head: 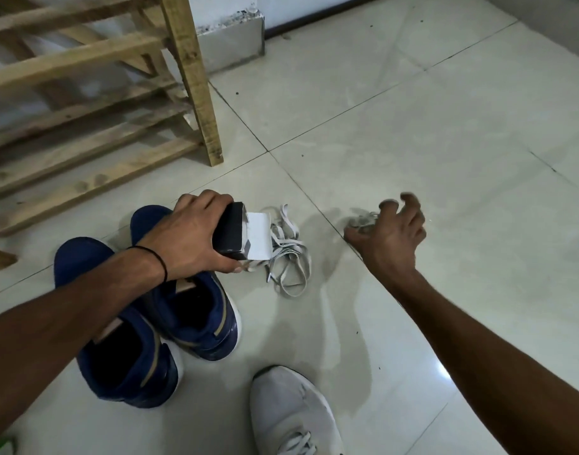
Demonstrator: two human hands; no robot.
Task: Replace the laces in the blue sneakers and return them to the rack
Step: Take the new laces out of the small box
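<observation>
Head view, rack (84, 60): wooden, upper left, behind the sneakers.
Blue sneakers (143, 339): side by side on the floor, no laces visible.
Left hand (189, 238): grasps a dark box (230, 234), flap open.
Loose laces (288, 257): piled just beside the box.
Right hand (390, 234): fingers curled over a small lace bundle (363, 221); grip cannot be told, blurred.
Technique: isolate one lace tip, then thread from the toe eyelets.
</observation>
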